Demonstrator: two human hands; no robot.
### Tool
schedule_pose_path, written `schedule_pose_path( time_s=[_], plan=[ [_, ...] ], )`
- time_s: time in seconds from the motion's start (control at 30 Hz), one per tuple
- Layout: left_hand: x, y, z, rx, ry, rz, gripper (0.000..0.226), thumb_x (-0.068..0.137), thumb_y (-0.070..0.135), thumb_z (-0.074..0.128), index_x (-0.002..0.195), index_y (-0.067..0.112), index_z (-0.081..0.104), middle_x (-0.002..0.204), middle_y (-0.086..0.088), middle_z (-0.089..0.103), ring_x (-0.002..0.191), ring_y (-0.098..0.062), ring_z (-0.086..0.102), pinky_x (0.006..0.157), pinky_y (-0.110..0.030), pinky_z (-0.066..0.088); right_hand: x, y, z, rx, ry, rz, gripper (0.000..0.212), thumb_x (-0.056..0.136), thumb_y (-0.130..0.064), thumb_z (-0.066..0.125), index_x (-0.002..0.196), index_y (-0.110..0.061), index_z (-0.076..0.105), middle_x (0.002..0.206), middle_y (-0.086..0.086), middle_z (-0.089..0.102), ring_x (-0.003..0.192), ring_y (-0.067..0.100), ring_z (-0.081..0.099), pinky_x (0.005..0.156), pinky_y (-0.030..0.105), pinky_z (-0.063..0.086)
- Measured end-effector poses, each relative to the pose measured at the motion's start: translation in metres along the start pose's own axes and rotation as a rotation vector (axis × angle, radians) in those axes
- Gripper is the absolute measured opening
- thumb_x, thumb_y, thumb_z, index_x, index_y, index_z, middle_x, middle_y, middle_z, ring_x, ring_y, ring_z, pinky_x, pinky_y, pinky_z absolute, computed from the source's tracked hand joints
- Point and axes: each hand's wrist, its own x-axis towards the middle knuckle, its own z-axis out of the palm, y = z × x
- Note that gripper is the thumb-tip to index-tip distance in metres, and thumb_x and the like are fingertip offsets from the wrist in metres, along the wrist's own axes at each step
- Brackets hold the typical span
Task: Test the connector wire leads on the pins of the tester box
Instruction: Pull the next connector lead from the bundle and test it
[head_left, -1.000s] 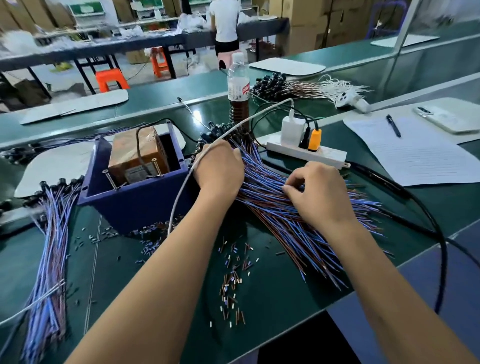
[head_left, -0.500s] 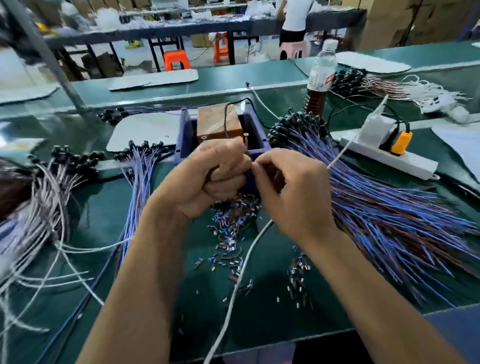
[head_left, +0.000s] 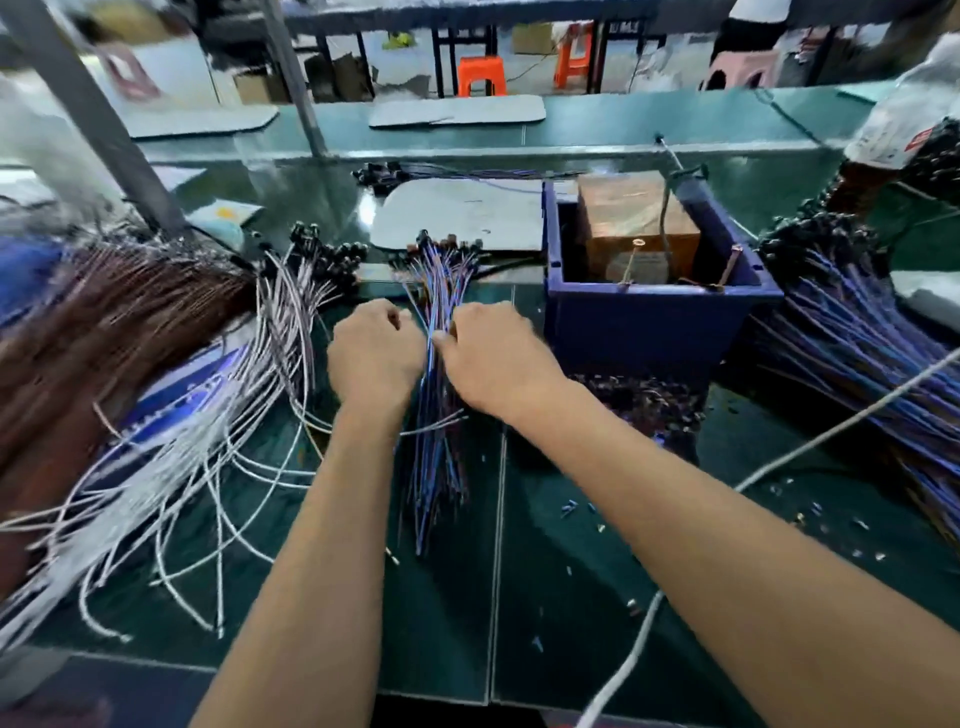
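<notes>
The tester box is a dark blue tub with a brown block inside and two metal pins at its front rim. Left of it lies a small pile of blue and brown connector wires with black connectors at the far end. My left hand and my right hand meet over this pile, fingers pinched on wire leads at its middle. Both hands sit left of the box, apart from the pins.
A big pile of blue and brown wires lies right of the box. White and brown wires fan out at the left. A white cable crosses the green mat; cut insulation bits litter it. A bottle stands far right.
My view has swung left. Both hands left the front of the tester box and moved left onto the small wire pile. Before that they came from the big right pile.
</notes>
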Motion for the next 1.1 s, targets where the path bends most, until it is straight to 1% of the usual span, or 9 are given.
schedule_pose_path(
  time_s=[0.13, 0.3, 0.43, 0.57, 0.67, 0.8, 0.9, 1.0, 1.1],
  plan=[
    [-0.005, 0.003, 0.002, -0.031, 0.006, -0.020, 0.032, 0.100, 0.036, 0.051, 0.085, 0.015, 0.070, 0.098, -0.018, 0.072, 0.095, -0.041, 0.065, 0.071, -0.035, 0.039, 0.032, -0.010, 0.012, 0.064, 0.004, 0.188, 0.021, 0.104, -0.026, 0.060, 0.111, -0.007, 0.068, 0.119, 0.017, 0.070, 0.117, 0.037, 0.065, 0.091, 0.037, 0.051],
    [-0.005, 0.005, 0.003, -0.119, 0.046, -0.047, 0.040, 0.102, 0.042, 0.049, 0.080, 0.015, 0.067, 0.085, -0.010, 0.069, 0.086, -0.034, 0.060, 0.069, -0.034, 0.036, 0.047, -0.008, 0.022, 0.278, 0.023, 0.346, 0.017, 0.096, -0.019, 0.067, 0.083, -0.012, 0.058, 0.111, 0.020, 0.072, 0.108, 0.038, 0.068, 0.083, 0.035, 0.051],
    [-0.003, 0.003, 0.004, -0.267, 0.062, -0.111, 0.044, 0.101, 0.042, 0.047, 0.081, 0.011, 0.072, 0.080, -0.003, 0.073, 0.083, -0.028, 0.066, 0.075, -0.038, 0.051, 0.048, -0.002, 0.018, 0.306, 0.152, 0.338, 0.014, 0.096, -0.021, 0.071, 0.094, -0.007, 0.074, 0.099, 0.015, 0.074, 0.098, 0.035, 0.069, 0.082, 0.034, 0.052],
    [0.001, 0.004, 0.007, -0.519, 0.038, -0.175, 0.045, 0.102, 0.039, 0.049, 0.076, 0.011, 0.073, 0.072, -0.002, 0.073, 0.079, -0.026, 0.069, 0.082, -0.041, 0.055, 0.041, -0.004, 0.007, 0.384, 0.349, 0.261, 0.021, 0.100, -0.020, 0.062, 0.081, -0.013, 0.060, 0.081, 0.003, 0.063, 0.077, 0.022, 0.056, 0.071, 0.030, 0.041],
    [0.001, 0.011, 0.003, -0.836, -0.051, -0.227, 0.045, 0.105, 0.037, 0.051, 0.070, 0.014, 0.069, 0.057, 0.004, 0.068, 0.056, -0.019, 0.061, 0.062, -0.034, 0.052, 0.035, -0.011, -0.005, 0.575, 0.374, 0.207, 0.017, 0.104, -0.021, 0.055, 0.089, -0.014, 0.052, 0.088, 0.004, 0.061, 0.081, 0.022, 0.055, 0.073, 0.031, 0.039],
    [-0.007, 0.021, -0.008, -1.256, -0.324, -0.305, 0.053, 0.107, 0.049, 0.044, 0.084, 0.007, 0.067, 0.054, 0.003, 0.063, 0.038, -0.008, 0.052, 0.037, -0.018, 0.036, 0.016, -0.018, -0.016, 0.852, 0.299, 0.148, 0.015, 0.108, -0.020, 0.051, 0.099, -0.008, 0.053, 0.089, 0.009, 0.065, 0.082, 0.031, 0.067, 0.077, 0.053, 0.058],
    [-0.007, 0.019, -0.015, -1.466, -0.566, -0.298, 0.058, 0.104, 0.055, 0.046, 0.079, 0.010, 0.073, 0.062, -0.001, 0.065, 0.052, -0.015, 0.057, 0.045, -0.024, 0.044, -0.004, -0.016, -0.017, 0.805, 0.199, 0.046, 0.014, 0.107, -0.017, 0.054, 0.096, -0.008, 0.053, 0.083, 0.008, 0.067, 0.073, 0.030, 0.068, 0.069, 0.054, 0.058],
    [-0.004, 0.015, -0.017, -1.498, -0.552, -0.285, 0.041, 0.096, 0.047, 0.062, 0.098, 0.008, 0.072, 0.071, 0.000, 0.068, 0.062, -0.014, 0.061, 0.059, -0.026, 0.051, -0.019, -0.009, -0.013, 0.617, 0.150, -0.062, 0.015, 0.103, -0.018, 0.060, 0.091, -0.012, 0.053, 0.084, 0.001, 0.060, 0.075, 0.021, 0.058, 0.072, 0.044, 0.051],
    [-0.004, 0.015, -0.015, -1.355, -0.465, -0.240, 0.033, 0.090, 0.042, 0.073, 0.102, 0.011, 0.073, 0.065, 0.005, 0.052, 0.058, -0.010, 0.039, 0.059, -0.027, 0.025, -0.028, -0.001, -0.006, 0.402, 0.150, -0.139, 0.014, 0.101, -0.023, 0.063, 0.093, -0.021, 0.051, 0.101, 0.003, 0.048, 0.099, 0.023, 0.048, 0.088, 0.040, 0.047]
  ],
)
